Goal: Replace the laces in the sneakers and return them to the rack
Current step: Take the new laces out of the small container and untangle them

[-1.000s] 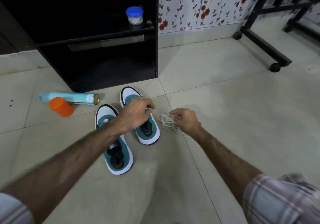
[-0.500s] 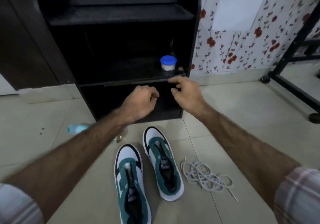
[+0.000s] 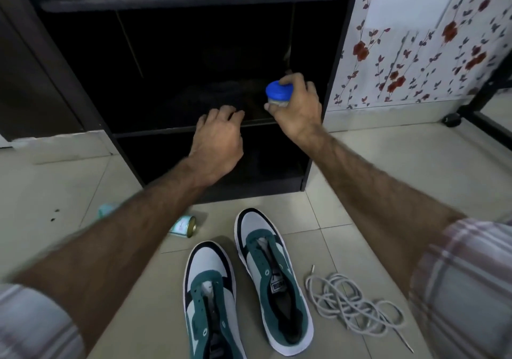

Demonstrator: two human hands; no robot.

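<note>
Two sneakers (image 3: 246,284) unlaced, floor | laces (image 3: 354,303) beside, far from fingers | right hand (image 3: 296,109) grips jar (image 3: 278,94)

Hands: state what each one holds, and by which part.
The right hand grips the small blue-lidded jar round its side, a finger on the lid. The left hand holds nothing, fingers on the shelf edge.

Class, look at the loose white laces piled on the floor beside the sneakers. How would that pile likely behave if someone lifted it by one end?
The white laces lie in slack tangled loops, so they would probably hang limp. Overlapping coils may snag and lift together. They look thin, so likely light.
</note>
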